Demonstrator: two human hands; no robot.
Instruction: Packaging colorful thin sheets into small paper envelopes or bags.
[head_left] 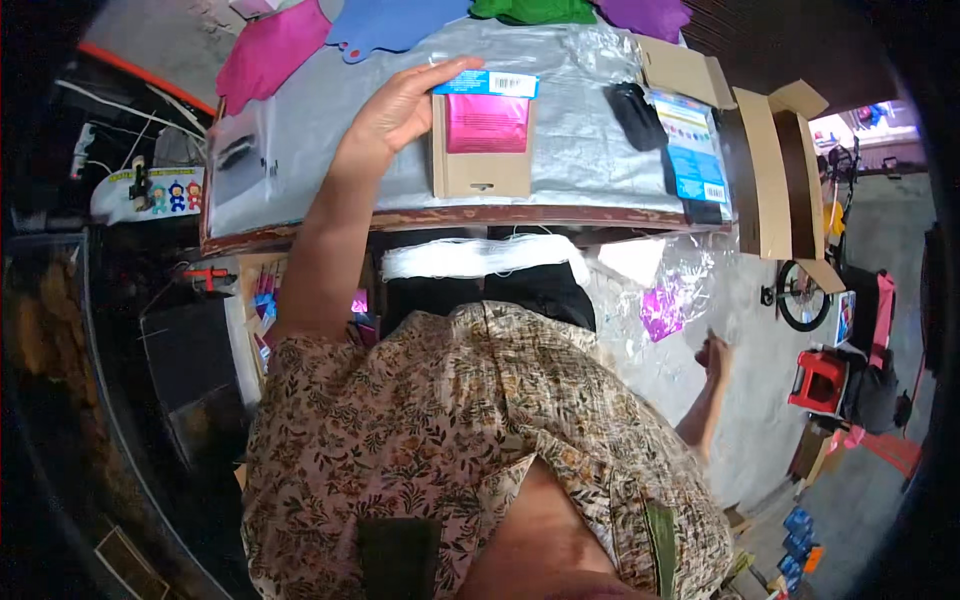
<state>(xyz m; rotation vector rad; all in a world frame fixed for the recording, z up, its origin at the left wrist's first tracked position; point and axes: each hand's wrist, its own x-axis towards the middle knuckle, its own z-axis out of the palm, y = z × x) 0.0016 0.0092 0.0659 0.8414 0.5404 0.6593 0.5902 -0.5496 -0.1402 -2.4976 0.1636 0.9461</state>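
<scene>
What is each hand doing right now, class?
Left hand: open, fingers resting on the cardboard packet.
Right hand: lowered beside the table, blurred; cannot tell.

A grey-covered counter (600, 150) with a worn wooden edge stands over a pale concrete floor (745, 400). Daylight falls from the right, where a bicycle wheel (802, 295) and a red stool (818, 382) stand.

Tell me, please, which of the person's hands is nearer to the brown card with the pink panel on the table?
The left. The left hand touches the brown card at its upper left corner, on the table. The right hand is down below the table's edge, well apart from it.
</scene>
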